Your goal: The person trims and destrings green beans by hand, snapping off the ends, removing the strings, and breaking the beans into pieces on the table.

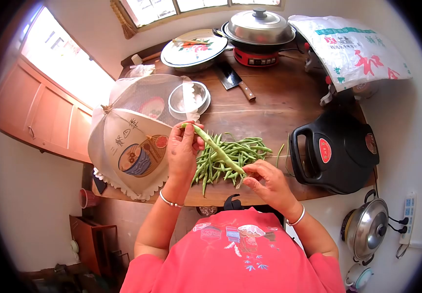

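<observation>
The left hand (184, 146) and right hand (269, 180) were apart, their fingertips pinched on one long, pale bean (218, 150), the left near its far end, the right at its near end. The bean slanted between them, lifted in front of the person's body. It looked light and fairly stiff, likely to flex a little and then snap if bent hard; its smooth skin might have slid under a loose pinch, so the ends seemed the surest hold, with the middle left free of pressure. Just below the hands lay a loose pile of thinner green beans (238, 154), tangled enough that pulling one would probably drag others. The near edge of the wooden surface (269, 117) curved close beneath the forearms, so anything let go on the body side could have dropped off. Close beside the left hand, the food cover (128, 136) crowded leftward movement; right of the right hand, past a strip of bare wood, sat a black appliance (338, 151). Beyond the pile, the wood offered the widest open room, bounded by a metal bowl (179, 100) beyond the left hand and, farther out, a cleaver (237, 83), its handle turned toward the hands. Farthest of all stood a lidded pan (259, 29).
</observation>
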`<state>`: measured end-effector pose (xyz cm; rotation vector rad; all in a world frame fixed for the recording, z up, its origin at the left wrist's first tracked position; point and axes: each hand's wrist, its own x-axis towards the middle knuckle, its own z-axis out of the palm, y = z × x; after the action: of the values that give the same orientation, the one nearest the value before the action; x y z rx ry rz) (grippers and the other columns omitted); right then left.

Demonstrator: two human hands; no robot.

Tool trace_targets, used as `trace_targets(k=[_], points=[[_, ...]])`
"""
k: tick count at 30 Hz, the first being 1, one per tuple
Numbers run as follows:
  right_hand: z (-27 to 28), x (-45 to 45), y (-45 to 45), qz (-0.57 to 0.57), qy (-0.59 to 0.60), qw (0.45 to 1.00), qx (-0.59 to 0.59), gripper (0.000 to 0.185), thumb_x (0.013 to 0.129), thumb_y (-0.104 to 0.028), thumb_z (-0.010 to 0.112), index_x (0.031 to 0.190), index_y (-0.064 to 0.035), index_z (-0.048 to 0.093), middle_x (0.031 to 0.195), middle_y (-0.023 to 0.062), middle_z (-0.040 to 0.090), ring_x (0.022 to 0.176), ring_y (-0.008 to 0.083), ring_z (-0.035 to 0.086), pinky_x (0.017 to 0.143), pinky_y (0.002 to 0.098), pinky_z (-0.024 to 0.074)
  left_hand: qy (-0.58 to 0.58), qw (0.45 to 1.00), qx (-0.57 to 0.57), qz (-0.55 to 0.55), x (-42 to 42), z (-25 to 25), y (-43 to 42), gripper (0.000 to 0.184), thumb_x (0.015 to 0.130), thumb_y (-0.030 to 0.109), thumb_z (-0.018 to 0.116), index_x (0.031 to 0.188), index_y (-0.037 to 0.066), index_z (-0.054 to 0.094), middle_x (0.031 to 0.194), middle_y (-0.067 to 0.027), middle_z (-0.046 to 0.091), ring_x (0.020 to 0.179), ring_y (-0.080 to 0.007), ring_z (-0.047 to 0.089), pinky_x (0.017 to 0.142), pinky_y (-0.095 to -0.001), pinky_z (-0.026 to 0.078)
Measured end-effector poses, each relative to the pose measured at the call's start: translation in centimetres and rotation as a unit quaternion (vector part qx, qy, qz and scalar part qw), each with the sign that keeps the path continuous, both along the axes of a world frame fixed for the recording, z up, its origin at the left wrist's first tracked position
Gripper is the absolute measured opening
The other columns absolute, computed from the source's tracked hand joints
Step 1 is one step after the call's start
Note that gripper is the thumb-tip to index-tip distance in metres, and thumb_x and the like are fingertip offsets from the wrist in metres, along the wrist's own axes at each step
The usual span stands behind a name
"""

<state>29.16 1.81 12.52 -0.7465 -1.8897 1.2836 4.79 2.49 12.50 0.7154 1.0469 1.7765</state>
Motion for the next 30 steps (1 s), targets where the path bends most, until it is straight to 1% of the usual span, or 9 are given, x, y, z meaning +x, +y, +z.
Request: trace_targets(k=[2, 14, 20, 21, 22, 23, 25, 27, 30], points=[[0.7, -0.4, -0.4, -0.023, -0.031, 0.998, 0.057, 0.015, 0.09, -0.013, 0.063, 0.097, 0.0011, 0.063, 0.084, 0.0149, 0.057, 0.071, 0.0296, 0.056, 0.065, 0.0367, 0.0453, -0.001, 1.0, -0.001, -0.006, 0.3, -0.6, -0.1, 0.017, 0.1, 0.018, 0.053, 0.109, 0.004, 0.053, 0.097, -0.0107, 0.065, 0.063, -0.0093, 0.055, 0.057, -0.0213, 0.048], [-0.8, 0.6, -0.2, -0.083, -0.129, 0.97, 0.188, 0.007, 0.089, -0.005, 0.056, 0.094, 0.0003, 0.057, 0.084, 0.0168, 0.054, 0.076, 0.0364, 0.056, 0.065, 0.0442, 0.0451, 0.072, 0.992, -0.1, -0.042, -0.7, -1.5, -1.5, 0.016, 0.096, 0.017, 0.059, 0.1, 0.004, 0.051, 0.089, -0.0094, 0.065, 0.06, -0.0104, 0.058, 0.053, -0.0211, 0.048], [-1.6, 1.5, 0.1, -0.085, -0.105, 0.987, 0.087, 0.006, 0.087, -0.005, 0.052, 0.085, 0.0008, 0.055, 0.077, 0.0171, 0.054, 0.071, 0.037, 0.056, 0.063, 0.0439, 0.0451, 0.145, 0.974, -0.143, -0.1, -0.6, -1.2, -2.5, 0.029, 0.094, 0.019, 0.064, 0.113, 0.001, 0.052, 0.1, -0.0105, 0.064, 0.087, -0.0146, 0.062, 0.072, -0.0285, 0.053], [-1.8, 1.6, 0.0, -0.086, -0.105, 0.987, 0.086, 0.006, 0.087, -0.005, 0.052, 0.085, 0.0008, 0.055, 0.077, 0.0171, 0.054, 0.071, 0.037, 0.056, 0.063, 0.0439, 0.0451, 0.376, 0.924, -0.068, 0.0, -0.3, -0.8, -2.8, 0.035, 0.091, 0.019, 0.065, 0.118, 0.002, 0.052, 0.104, -0.0107, 0.064, 0.096, -0.0182, 0.06, 0.082, -0.0334, 0.05], [-2.3, 1.8, -0.1, -0.079, -0.119, 0.988, 0.058, 0.008, 0.087, -0.006, 0.052, 0.083, 0.0013, 0.055, 0.077, 0.0178, 0.055, 0.07, 0.037, 0.056, 0.064, 0.0437, 0.045, 0.581, 0.808, 0.013, 0.1, 0.1, -0.3, -3.0, 0.041, 0.089, 0.019, 0.067, 0.123, 0.002, 0.052, 0.109, -0.011, 0.063, 0.106, -0.0217, 0.058, 0.091, -0.0384, 0.046], [-2.7, 2.0, -0.3, -0.073, -0.132, 0.988, 0.03, 0.01, 0.086, -0.007, 0.052, 0.082, 0.0017, 0.055, 0.076, 0.0184, 0.055, 0.07, 0.037, 0.056, 0.064, 0.0434, 0.0448, 0.58, 0.808, 0.014, 0.098, 0.5, 0.5, -3.4, 0.041, 0.089, 0.019, 0.067, 0.123, 0.002, 0.052, 0.109, -0.011, 0.063, 0.106, -0.0217, 0.058, 0.091, -0.0384, 0.046], [-3.3, 1.9, -0.9, -0.064, -0.137, 0.988, 0.006, 0.011, 0.086, -0.008, 0.052, 0.081, 0.002, 0.055, 0.076, 0.0187, 0.055, 0.07, 0.037, 0.056, 0.064, 0.0434, 0.0447, 0.743, 0.655, 0.116, -0.078, 1.8, 2.9, -4.5, 0.046, 0.084, 0.02, 0.07, 0.124, 0.004, 0.055, 0.113, -0.0104, 0.062, 0.112, -0.0274, 0.054, 0.099, -0.0424, 0.039], [-3.8, 1.8, -1.3, -0.052, -0.141, 0.989, -0.016, 0.012, 0.085, -0.008, 0.052, 0.08, 0.0023, 0.055, 0.076, 0.0191, 0.055, 0.07, 0.037, 0.056, 0.064, 0.0433, 0.0446, 0.701, 0.661, 0.121, -0.238, 3.8, 1.5, -5.3, 0.041, 0.081, 0.02, 0.07, 0.119, 0.006, 0.059, 0.114, -0.0094, 0.062, 0.11, -0.0283, 0.055, 0.097, -0.0411, 0.041], [-4.4, 1.5, -1.8, -0.024, -0.123, 0.992, -0.023, 0.012, 0.084, -0.008, 0.052, 0.079, 0.0026, 0.056, 0.074, 0.0191, 0.055, 0.069, 0.0367, 0.056, 0.064, 0.0428, 0.0448, 0.701, 0.648, 0.084, -0.287, 5.1, -0.4, -6.2, 0.033, 0.082, 0.016, 0.066, 0.112, 0.006, 0.06, 0.099, -0.0078, 0.064, 0.097, -0.0249, 0.06, 0.089, -0.0396, 0.044]])
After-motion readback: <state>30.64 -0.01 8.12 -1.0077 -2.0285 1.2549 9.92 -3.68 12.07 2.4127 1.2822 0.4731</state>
